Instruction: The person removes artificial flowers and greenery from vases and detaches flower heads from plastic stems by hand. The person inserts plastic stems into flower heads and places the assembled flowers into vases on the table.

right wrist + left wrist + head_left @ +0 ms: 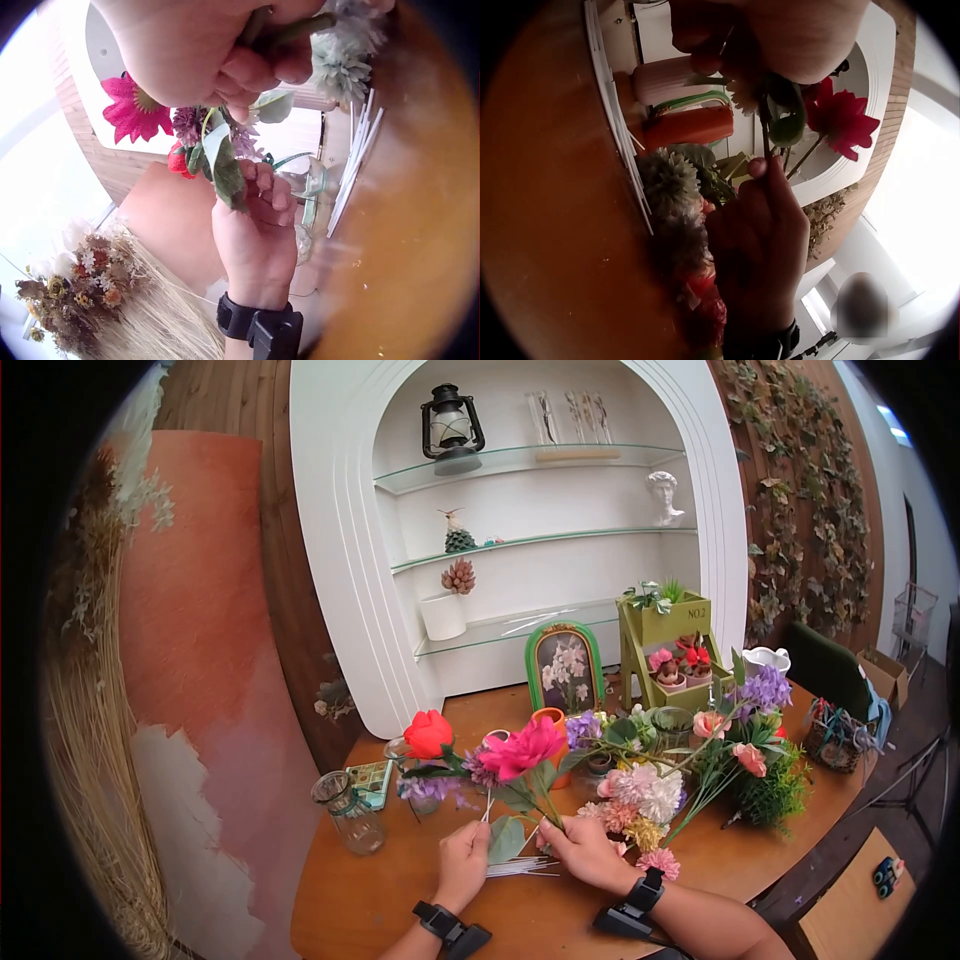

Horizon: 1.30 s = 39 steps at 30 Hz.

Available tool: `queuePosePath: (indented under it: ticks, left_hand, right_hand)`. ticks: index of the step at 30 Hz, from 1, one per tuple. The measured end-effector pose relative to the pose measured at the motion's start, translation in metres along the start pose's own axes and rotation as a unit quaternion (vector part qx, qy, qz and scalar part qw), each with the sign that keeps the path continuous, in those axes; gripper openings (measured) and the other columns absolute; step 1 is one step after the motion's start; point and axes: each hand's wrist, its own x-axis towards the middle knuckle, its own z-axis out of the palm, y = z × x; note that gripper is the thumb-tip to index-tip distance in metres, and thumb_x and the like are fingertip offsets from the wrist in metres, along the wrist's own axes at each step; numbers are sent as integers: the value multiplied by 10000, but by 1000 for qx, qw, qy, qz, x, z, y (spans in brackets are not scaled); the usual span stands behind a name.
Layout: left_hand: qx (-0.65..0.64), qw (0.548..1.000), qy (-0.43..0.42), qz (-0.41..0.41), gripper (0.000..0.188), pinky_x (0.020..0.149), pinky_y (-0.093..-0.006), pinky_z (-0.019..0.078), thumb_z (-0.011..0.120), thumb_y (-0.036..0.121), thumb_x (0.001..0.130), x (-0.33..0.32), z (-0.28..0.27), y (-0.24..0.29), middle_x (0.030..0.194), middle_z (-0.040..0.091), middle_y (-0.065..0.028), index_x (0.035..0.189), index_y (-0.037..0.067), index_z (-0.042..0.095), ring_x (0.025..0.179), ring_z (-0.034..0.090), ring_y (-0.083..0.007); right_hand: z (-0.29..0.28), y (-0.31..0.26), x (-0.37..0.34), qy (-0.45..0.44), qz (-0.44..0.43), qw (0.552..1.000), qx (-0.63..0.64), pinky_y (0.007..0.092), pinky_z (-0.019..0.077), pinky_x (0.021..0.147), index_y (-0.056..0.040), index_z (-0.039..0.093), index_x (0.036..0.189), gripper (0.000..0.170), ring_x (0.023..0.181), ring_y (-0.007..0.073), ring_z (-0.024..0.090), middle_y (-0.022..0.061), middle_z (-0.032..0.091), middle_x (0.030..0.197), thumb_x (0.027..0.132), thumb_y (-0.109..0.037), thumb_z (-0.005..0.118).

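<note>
My right hand (592, 852) pinches green stems beneath a large magenta flower (522, 748). A red rose (430, 734) and purple blossoms (480, 766) stand beside that bloom. Left of it, my left hand (463, 863) has curled fingers around a thin white stick (488, 806) that points up. A broad green leaf (226, 161) hangs over the left fingers in the right wrist view. Green stem ends (304, 31) stick out of my right fist. Several white sticks (522, 868) lie on the table between and behind the hands.
Glass jars (358, 826) stand at the left of the wooden table (370, 900). Pink, white and yellow flowers (640, 790) are heaped at the right, with green foliage (775, 795) beyond. A green frame (564, 665), an orange pot (556, 772) and a green stand (668, 640) line the back.
</note>
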Motion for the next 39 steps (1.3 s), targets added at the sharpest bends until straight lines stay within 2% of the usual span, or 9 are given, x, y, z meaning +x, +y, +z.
queuePosePath:
  ticks: [1,3,6,16,18,28,34,36,39]
  left_hand:
    - [-1,1000,0,0,359,562,-365,386,498,248,1010,0,2,-4,629,493,-145,786,-29,545,563,462,-240]
    - [-35,999,-25,18,429,486,-277,348,463,291,1046,-2,7,-16,572,474,-5,727,18,547,508,433,-87]
    - [-59,998,-35,10,413,458,-272,361,456,299,1048,-2,11,-20,557,498,-12,761,23,563,471,456,-91]
    - [-240,961,-88,-103,222,454,-225,346,459,176,1008,-4,6,-12,639,541,-25,897,30,584,518,512,-89]
    - [-321,926,-76,-184,175,448,-229,356,455,136,961,-3,2,1,667,561,-45,925,22,583,527,538,-107]
    - [-404,881,-116,-216,248,453,-242,367,430,226,979,1,-1,-23,769,619,-89,1014,27,574,558,566,-146]
    - [-468,852,-91,-215,419,644,-311,488,417,382,1004,1,-1,-5,1084,618,-117,1253,55,502,916,634,-229]
    - [-504,830,-152,-187,482,800,-369,520,438,437,1005,1,0,-6,1225,583,-119,1344,94,442,1076,607,-264]
    - [-544,813,-144,-147,441,886,-406,515,508,338,995,-1,6,-16,1252,582,-110,1360,101,436,1121,597,-273]
  right_hand:
    - [1,7,2,5,-52,997,-47,347,433,532,-7,647,889,332,536,186,567,100,586,603,999,-301,536]
    - [2,7,3,11,-105,990,-95,373,449,543,-6,643,921,310,549,231,601,147,607,627,994,-289,538]
    - [1,-4,0,30,-107,985,-129,396,455,546,-10,628,975,276,566,280,620,191,609,652,991,-270,535]
    - [-3,-3,0,-21,-44,997,-66,363,450,547,-27,657,962,331,544,203,582,111,578,595,1015,-307,488]
    - [-4,-4,0,-42,-46,996,-67,356,452,552,-31,669,948,355,546,190,580,100,575,587,1021,-320,475]
    - [-3,-9,-3,-87,17,996,6,299,419,521,-10,677,923,419,528,110,512,26,516,560,1036,-351,461]
    - [-4,-4,-2,-125,54,982,131,246,308,438,-37,612,895,384,459,61,389,-34,439,556,1048,-346,444]
    - [-5,-6,-2,-144,68,973,167,239,268,413,-51,592,898,366,435,52,347,-45,415,551,1049,-349,442]
    - [-6,-12,-3,-192,148,943,229,229,206,388,-66,562,917,347,413,42,276,-62,359,527,1056,-354,427]
